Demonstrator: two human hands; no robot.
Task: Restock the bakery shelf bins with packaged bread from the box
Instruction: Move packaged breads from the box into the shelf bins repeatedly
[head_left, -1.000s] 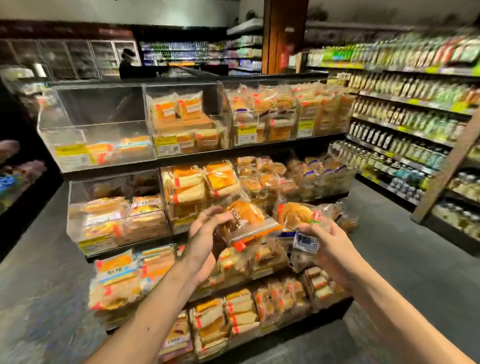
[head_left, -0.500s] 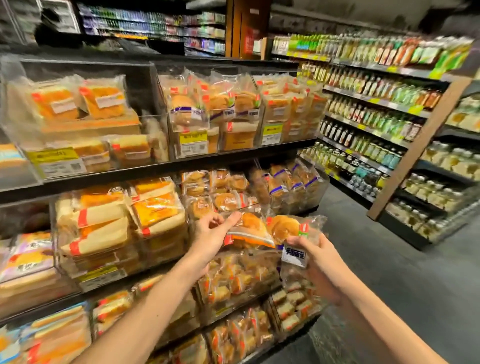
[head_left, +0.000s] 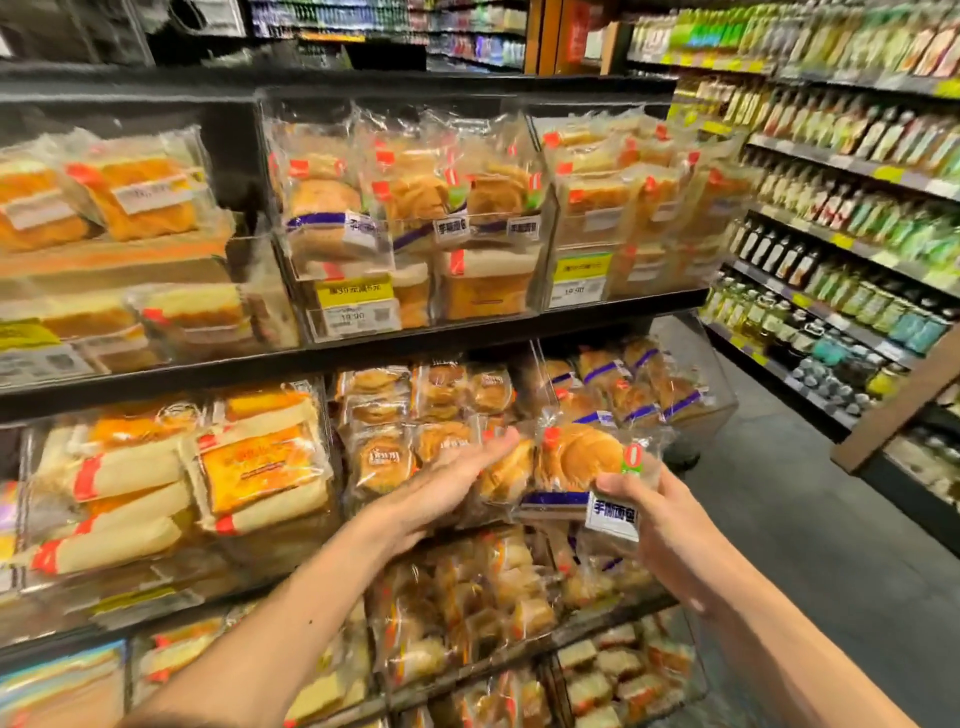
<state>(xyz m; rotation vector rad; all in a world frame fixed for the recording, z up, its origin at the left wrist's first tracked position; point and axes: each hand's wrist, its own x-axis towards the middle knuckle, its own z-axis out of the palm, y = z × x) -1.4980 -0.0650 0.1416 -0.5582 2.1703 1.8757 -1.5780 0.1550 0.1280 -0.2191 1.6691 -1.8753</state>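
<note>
Two hands raised, both below the black shelf board (head_left: 467, 340). Right hand (head_left: 662, 525) grasps a bun packet (head_left: 579, 457) by its lower corner, thumb on the white label. Left hand (head_left: 441, 493) is flat, fingers straight, laid against a second packet (head_left: 506, 475) just beside the first. Both packets are held in front of the clear bins (head_left: 719, 395) under that board.
</note>
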